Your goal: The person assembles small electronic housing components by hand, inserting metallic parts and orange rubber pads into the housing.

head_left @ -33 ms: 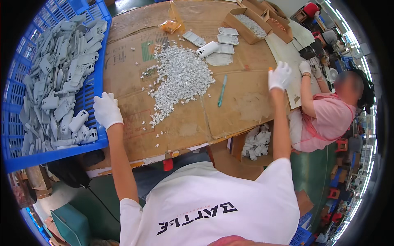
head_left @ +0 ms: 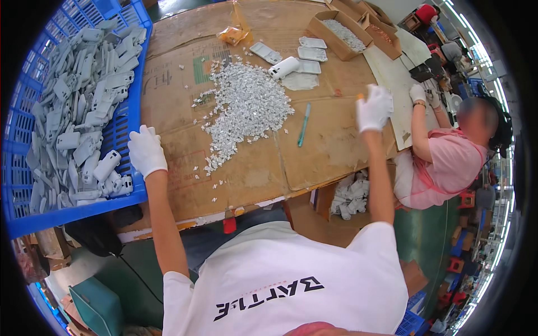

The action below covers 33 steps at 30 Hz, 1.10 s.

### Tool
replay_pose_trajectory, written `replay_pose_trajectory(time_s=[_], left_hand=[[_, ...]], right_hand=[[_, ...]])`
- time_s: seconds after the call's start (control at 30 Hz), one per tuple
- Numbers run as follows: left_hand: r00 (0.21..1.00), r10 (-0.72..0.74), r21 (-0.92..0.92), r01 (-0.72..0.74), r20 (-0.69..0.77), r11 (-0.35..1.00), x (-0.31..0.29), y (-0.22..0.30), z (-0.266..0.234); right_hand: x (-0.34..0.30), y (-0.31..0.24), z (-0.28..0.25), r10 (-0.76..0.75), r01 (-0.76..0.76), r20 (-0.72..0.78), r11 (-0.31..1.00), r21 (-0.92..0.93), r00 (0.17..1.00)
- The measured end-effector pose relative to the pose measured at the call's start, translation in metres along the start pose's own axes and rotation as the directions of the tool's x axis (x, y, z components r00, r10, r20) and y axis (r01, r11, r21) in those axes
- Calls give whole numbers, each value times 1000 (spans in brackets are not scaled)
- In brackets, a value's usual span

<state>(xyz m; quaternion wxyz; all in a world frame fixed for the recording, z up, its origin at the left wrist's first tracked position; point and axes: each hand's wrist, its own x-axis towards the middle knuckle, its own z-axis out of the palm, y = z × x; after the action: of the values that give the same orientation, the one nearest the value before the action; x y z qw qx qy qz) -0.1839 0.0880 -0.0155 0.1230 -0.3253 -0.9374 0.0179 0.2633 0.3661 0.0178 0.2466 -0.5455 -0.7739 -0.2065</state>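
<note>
My left hand (head_left: 147, 150), in a white glove, is at the right rim of a blue plastic crate (head_left: 84, 211), its fingers bent over the edge. Grey-white moulded plastic housings (head_left: 92, 92) fill much of the crate. My right hand (head_left: 374, 109), also gloved in white, is above the right side of the cardboard-covered table (head_left: 330, 131). It is smeared by motion, and something orange (head_left: 360, 97) shows at its thumb side, worn or held, I cannot tell which. Between my hands lies a heap of small shiny silvery pieces (head_left: 246, 103). A teal pen (head_left: 304, 125) lies right of the heap.
A white housing (head_left: 284, 68) and shallow trays (head_left: 312, 54) stand behind the heap. Beyond are cardboard boxes (head_left: 343, 35) of small parts and an orange plastic bag (head_left: 232, 36). A co-worker in pink (head_left: 448, 159) works at the right. White pieces (head_left: 350, 197) fill a box below the table edge.
My right hand has moved a little to the left and slightly down, with the orange thing still at its thumb side. My left hand has stayed at the crate's rim.
</note>
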Motion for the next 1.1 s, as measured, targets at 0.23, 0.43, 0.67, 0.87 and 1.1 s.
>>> replay_pose_trajectory(time_s=[0.23, 0.43, 0.67, 0.87, 1.1], left_hand=[[947, 173, -808, -321, -270, 494, -32, 40, -35], [819, 409, -682, -566, -402, 463, -77, -2, 1], [961, 119, -600, -250, -249, 760, -89, -2, -17], [958, 101, -553, 69, 270, 831, -53, 21, -8], [996, 81, -986, 29, 43, 162, -93, 32, -69]], right_hand=[[-93, -121, -19, -230, 89, 206, 843, 530, 951], [-80, -136, -12, -411, 274, 267, 860, 431, 871], [-95, -168, -66, -383, 206, 109, 691, 693, 917], [-118, -252, -95, -388, -73, 180, 275, 959, 904], [-95, -308, -106, -272, 173, -75, 357, 918, 959]])
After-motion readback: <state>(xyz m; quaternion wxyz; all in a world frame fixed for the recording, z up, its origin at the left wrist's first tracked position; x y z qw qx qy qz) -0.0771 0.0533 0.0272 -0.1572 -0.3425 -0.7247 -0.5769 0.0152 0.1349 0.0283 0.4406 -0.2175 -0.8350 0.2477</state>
